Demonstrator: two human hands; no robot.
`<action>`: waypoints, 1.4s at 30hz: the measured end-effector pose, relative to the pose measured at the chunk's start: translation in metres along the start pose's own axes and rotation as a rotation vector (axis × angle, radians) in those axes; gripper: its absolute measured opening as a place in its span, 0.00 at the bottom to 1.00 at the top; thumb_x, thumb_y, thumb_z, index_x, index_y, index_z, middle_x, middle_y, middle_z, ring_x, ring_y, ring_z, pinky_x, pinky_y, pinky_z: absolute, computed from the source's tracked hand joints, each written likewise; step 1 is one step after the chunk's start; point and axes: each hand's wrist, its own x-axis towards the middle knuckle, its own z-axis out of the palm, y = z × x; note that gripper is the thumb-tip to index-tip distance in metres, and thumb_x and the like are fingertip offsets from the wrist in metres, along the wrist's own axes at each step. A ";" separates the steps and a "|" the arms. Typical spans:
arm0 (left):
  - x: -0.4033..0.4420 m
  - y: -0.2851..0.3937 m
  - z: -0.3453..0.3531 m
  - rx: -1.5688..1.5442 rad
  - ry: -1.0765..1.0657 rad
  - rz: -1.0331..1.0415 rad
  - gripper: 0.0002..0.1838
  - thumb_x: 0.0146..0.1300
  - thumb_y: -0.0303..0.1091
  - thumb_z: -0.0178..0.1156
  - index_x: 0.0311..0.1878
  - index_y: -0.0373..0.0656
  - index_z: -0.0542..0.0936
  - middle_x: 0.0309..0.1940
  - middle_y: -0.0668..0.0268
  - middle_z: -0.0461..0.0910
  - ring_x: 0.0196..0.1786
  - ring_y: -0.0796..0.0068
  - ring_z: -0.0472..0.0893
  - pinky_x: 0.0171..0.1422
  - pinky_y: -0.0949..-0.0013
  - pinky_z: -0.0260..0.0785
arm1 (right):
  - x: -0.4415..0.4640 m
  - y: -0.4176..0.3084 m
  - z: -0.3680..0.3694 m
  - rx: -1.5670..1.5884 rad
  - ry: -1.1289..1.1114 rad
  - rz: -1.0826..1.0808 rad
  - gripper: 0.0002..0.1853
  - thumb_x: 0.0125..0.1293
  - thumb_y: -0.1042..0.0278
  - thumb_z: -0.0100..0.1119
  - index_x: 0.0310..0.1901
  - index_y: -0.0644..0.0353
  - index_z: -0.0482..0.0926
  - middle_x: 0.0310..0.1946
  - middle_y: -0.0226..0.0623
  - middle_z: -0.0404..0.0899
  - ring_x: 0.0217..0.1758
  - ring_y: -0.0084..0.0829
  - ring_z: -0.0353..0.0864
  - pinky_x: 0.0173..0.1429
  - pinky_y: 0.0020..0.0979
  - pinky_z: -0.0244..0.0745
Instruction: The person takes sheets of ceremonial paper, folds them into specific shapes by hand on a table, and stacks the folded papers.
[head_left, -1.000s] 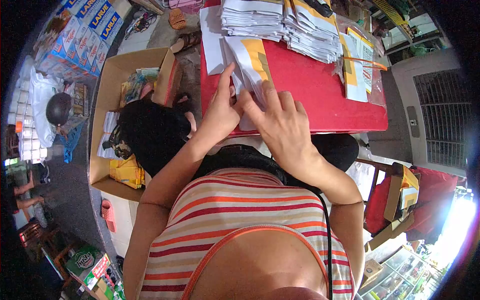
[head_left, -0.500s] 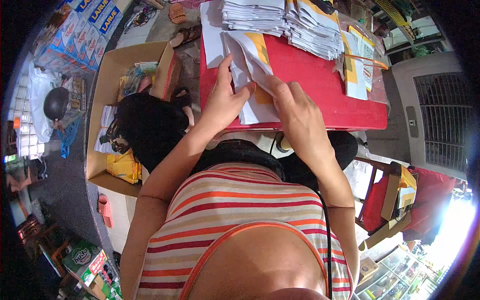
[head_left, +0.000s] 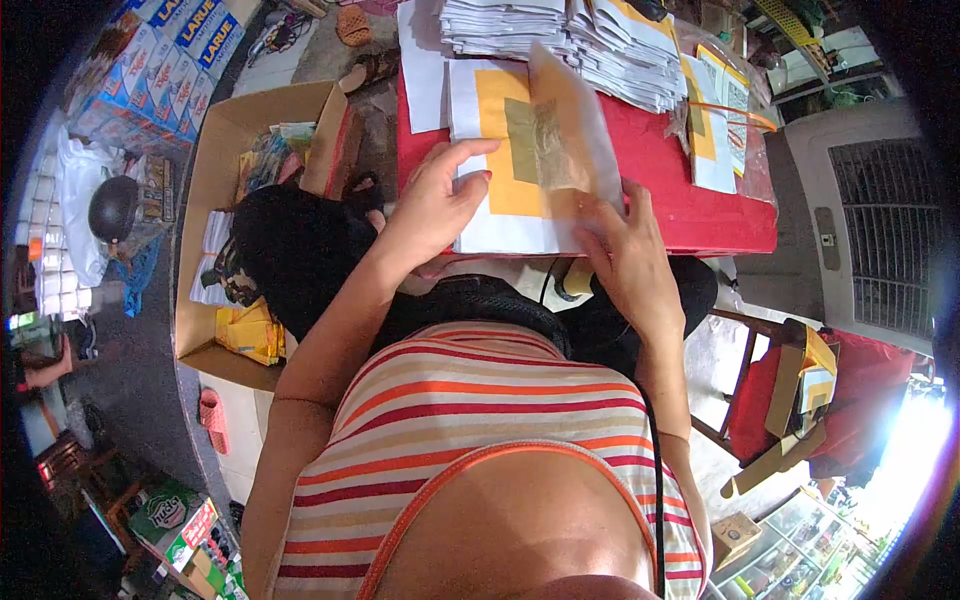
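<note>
Sheet handling: grip points and count

Position: The sheet (head_left: 515, 195), white with a yellow panel, lies at the near edge of the table (head_left: 690, 175), its right part raised and blurred.

Hands: Apart. The left hand (head_left: 432, 208) lies over the left edge, thumb and forefinger spread. The right hand (head_left: 632, 255) is at the lower right of the raised part; whether it pinches the paper cannot be told.

Handling: Expect low weight and easy bending. The surface will probably slide on the smooth table; hard pulling may crease or tear it. Steady the left edge with flat fingers; take the raised part by its outer edge, lightly.

Count:
- Hands: two.
- Sheet between the hands: one visible piece; layers uncertain.
- Stacks (head_left: 505, 28) at the far edge: two, side by side; leaves not countable.
- White paper (head_left: 424, 85) at left: one visible.
- Orange band (head_left: 738, 115) at right: one.
</note>
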 end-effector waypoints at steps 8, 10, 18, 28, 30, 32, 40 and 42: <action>0.002 -0.006 -0.001 0.012 -0.012 0.061 0.20 0.72 0.28 0.61 0.65 0.38 0.75 0.57 0.63 0.78 0.57 0.79 0.75 0.63 0.73 0.69 | 0.001 0.018 -0.001 -0.409 -0.009 -0.331 0.33 0.51 0.51 0.74 0.59 0.56 0.78 0.69 0.35 0.70 0.78 0.40 0.60 0.80 0.59 0.47; 0.002 -0.007 -0.002 0.017 -0.014 0.056 0.20 0.71 0.28 0.62 0.65 0.38 0.75 0.58 0.62 0.78 0.58 0.78 0.74 0.64 0.72 0.68 | 0.000 0.023 0.000 -0.395 -0.022 -0.324 0.34 0.52 0.53 0.74 0.61 0.53 0.77 0.68 0.35 0.71 0.76 0.39 0.63 0.80 0.59 0.46; 0.005 -0.004 -0.011 0.108 -0.002 0.070 0.19 0.73 0.28 0.58 0.65 0.39 0.74 0.56 0.63 0.78 0.59 0.78 0.75 0.63 0.72 0.69 | -0.007 0.040 0.003 -0.309 -0.028 -0.370 0.30 0.58 0.65 0.69 0.65 0.43 0.75 0.65 0.40 0.74 0.70 0.42 0.71 0.77 0.54 0.57; 0.005 0.002 -0.014 0.657 0.201 0.105 0.23 0.72 0.39 0.60 0.65 0.37 0.73 0.60 0.49 0.72 0.59 0.57 0.77 0.64 0.60 0.71 | -0.008 0.040 0.004 -0.322 0.040 -0.438 0.25 0.57 0.72 0.62 0.59 0.48 0.81 0.62 0.44 0.77 0.66 0.44 0.76 0.68 0.45 0.69; -0.002 0.025 0.011 0.905 0.296 0.183 0.33 0.69 0.53 0.61 0.68 0.38 0.71 0.67 0.43 0.63 0.66 0.40 0.67 0.72 0.45 0.60 | -0.007 0.040 0.005 -0.339 0.045 -0.444 0.24 0.58 0.72 0.62 0.59 0.48 0.81 0.62 0.44 0.77 0.66 0.44 0.76 0.68 0.45 0.69; -0.010 0.032 0.034 0.960 0.217 0.236 0.38 0.66 0.55 0.63 0.71 0.40 0.68 0.71 0.43 0.59 0.73 0.35 0.58 0.74 0.38 0.55 | -0.007 0.043 0.005 -0.337 0.043 -0.436 0.24 0.59 0.72 0.60 0.58 0.49 0.81 0.62 0.44 0.77 0.66 0.44 0.76 0.68 0.44 0.69; -0.007 0.015 0.007 0.938 -0.051 0.283 0.36 0.65 0.46 0.62 0.74 0.47 0.67 0.77 0.50 0.57 0.80 0.46 0.53 0.81 0.38 0.41 | -0.010 0.054 -0.002 -0.305 0.024 -0.419 0.26 0.57 0.70 0.64 0.60 0.46 0.82 0.65 0.40 0.76 0.65 0.45 0.76 0.67 0.45 0.70; -0.003 0.008 -0.020 0.948 -0.126 0.331 0.35 0.65 0.43 0.62 0.75 0.49 0.67 0.78 0.53 0.56 0.81 0.48 0.51 0.82 0.39 0.39 | -0.009 0.059 -0.005 -0.305 0.019 -0.425 0.25 0.57 0.70 0.64 0.60 0.46 0.82 0.65 0.39 0.76 0.65 0.45 0.76 0.67 0.45 0.70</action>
